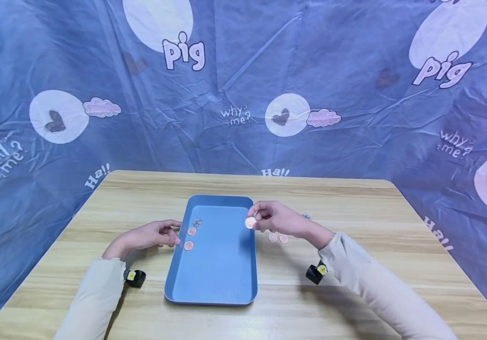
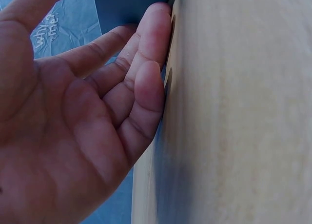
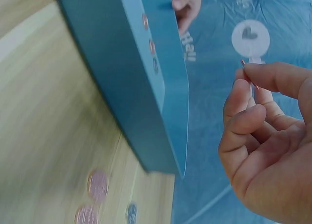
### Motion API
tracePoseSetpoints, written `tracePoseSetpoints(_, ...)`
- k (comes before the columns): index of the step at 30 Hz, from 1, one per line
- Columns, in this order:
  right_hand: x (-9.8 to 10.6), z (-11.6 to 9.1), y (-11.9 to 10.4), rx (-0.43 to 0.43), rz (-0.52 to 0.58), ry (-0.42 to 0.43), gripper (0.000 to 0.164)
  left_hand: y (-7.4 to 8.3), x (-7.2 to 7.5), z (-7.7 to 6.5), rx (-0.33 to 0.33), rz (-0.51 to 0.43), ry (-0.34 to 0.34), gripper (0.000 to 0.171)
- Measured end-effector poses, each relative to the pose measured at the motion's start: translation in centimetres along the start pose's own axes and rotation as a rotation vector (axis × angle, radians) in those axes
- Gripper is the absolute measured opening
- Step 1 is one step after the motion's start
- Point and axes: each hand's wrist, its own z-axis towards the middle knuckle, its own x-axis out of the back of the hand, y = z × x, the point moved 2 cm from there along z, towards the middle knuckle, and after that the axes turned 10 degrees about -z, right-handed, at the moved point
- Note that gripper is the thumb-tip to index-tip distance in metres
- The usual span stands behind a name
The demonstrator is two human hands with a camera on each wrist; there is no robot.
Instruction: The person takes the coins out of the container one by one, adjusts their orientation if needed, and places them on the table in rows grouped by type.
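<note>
My right hand (image 1: 279,219) pinches a copper-coloured coin (image 1: 250,222) between thumb and fingertips, above the right rim of a blue tray (image 1: 222,274). In the right wrist view the coin (image 3: 249,74) appears nearly edge-on. My left hand (image 1: 154,235) rests at the tray's left side, index finger and thumb against the rim, its other fingers loosely bent on the table in the left wrist view. Inside the tray, along its left side, lie a silver coin (image 1: 198,222) and two copper-coloured coins, an upper one (image 1: 192,231) and a lower one (image 1: 189,245).
Right of the tray, two copper-coloured coins (image 1: 284,239) lie on the wooden table (image 1: 337,302) below my right hand. A silver coin (image 1: 306,216) lies just beyond that wrist. A blue printed cloth (image 1: 234,141) hangs behind the table.
</note>
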Motion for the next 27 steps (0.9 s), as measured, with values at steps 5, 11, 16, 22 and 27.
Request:
tracePoseSetpoints(5,1.5,-1.3,1.8,-0.043,0.002,0.036,0.030,0.0,0.0,0.1,-0.003,0.010,-0.004,0.065)
tracePoseSetpoints(11,2.8,-2.8,4.8,-0.089,-0.013,0.095,0.030,0.1,0.1,0.0,-0.011,0.019,-0.011,0.064)
tracePoseSetpoints(16,3.4,-4.1,7.1,-0.132,0.006,0.115,0.037,0.1,0.0,0.0,-0.009,0.020,-0.011,0.064)
tracePoseSetpoints(22,3.5,-5.3,8.8,-0.174,0.033,0.123,0.039,0.2,0.0,-0.1,-0.013,0.012,-0.011,0.064)
tracePoseSetpoints(27,3.4,-5.9,10.1,-0.204,0.041,0.129,0.037,0.2,0.0,-0.1,-0.017,0.009,-0.011,0.065)
